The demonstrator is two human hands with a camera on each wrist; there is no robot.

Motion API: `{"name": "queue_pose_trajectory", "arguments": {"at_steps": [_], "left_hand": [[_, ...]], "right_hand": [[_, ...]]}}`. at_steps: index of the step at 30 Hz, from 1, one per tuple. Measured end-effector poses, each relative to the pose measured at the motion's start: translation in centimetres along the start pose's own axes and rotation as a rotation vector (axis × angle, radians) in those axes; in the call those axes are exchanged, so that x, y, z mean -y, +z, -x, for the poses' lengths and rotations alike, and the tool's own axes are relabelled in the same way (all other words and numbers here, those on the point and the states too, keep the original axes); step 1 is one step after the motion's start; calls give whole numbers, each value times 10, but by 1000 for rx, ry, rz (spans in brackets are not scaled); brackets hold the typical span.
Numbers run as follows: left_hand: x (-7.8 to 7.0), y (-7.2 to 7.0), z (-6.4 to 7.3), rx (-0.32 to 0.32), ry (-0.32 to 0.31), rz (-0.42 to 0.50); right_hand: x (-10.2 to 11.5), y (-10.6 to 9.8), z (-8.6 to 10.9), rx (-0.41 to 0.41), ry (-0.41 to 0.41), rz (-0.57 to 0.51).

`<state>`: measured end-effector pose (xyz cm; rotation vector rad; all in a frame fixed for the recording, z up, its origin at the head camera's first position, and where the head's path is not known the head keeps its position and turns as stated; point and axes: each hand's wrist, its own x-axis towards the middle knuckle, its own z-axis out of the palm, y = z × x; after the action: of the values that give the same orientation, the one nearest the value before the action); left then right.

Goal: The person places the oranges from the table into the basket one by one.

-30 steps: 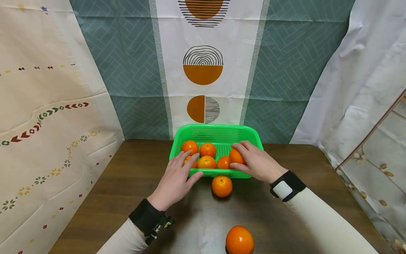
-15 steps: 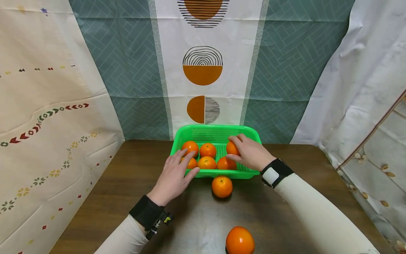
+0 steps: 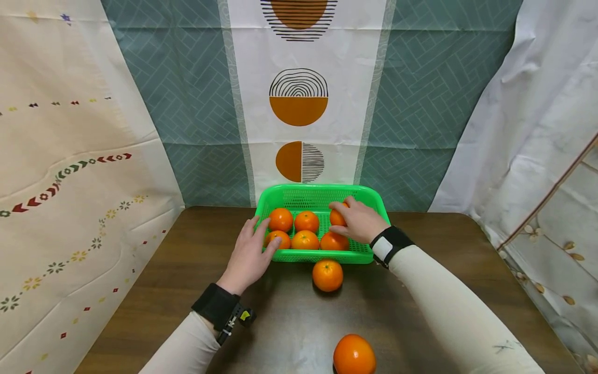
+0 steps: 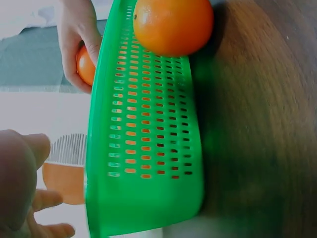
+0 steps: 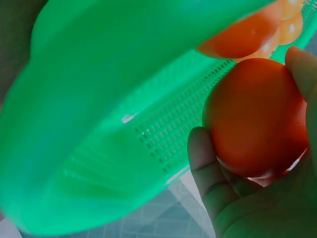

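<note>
We count five oranges in the basket and grip a sixth orange over its right half with our right hand, our left hand spread empty at its left end, while two oranges before it on the surface seem to remain.

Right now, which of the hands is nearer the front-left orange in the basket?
Left. The left hand is right beside the front-left orange; the right hand is farther right, over the basket, holding another orange.
</note>
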<state>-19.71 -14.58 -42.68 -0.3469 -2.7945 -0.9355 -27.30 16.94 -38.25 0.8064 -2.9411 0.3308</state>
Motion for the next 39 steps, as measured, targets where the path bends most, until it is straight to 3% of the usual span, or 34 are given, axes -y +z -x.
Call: {"name": "queue_pose_trajectory", "arguments": {"at_steps": [6,17,39], "left_hand": [[10,4,-4,-5,-68,89],[11,7,-1,49,-95,68],[11,8,2,45,-68,50]], "right_hand": [[-1,4,-10,25,44,-41],[1,7,-22,78,99,-40],[14,10,-43,228,180,-12]]}}
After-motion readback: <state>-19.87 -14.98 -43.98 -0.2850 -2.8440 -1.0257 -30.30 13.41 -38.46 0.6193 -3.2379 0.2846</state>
